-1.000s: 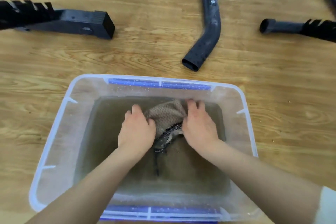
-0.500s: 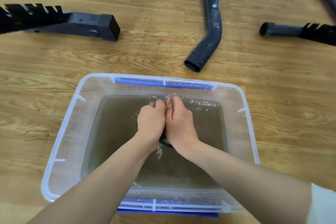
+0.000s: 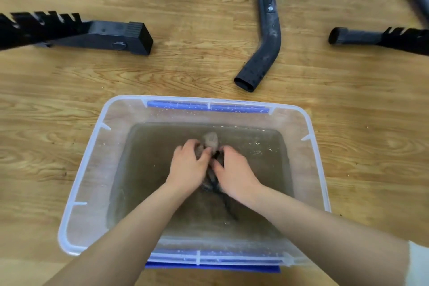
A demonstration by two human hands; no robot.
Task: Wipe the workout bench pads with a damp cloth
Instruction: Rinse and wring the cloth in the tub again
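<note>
Head camera showed the left hand [image 3: 188, 166] and right hand [image 3: 235, 170] low in the clear tub [image 3: 92, 181], each grip clenched on the bunched cloth [image 3: 210, 141] over murky water [image 3: 151, 169], likely wringing it damp before any wiping.

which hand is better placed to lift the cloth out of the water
Probably the left hand: its fingers curl round the bunched bulk of the cloth. The right hand holds only the thinner dark part between the hands.
</note>
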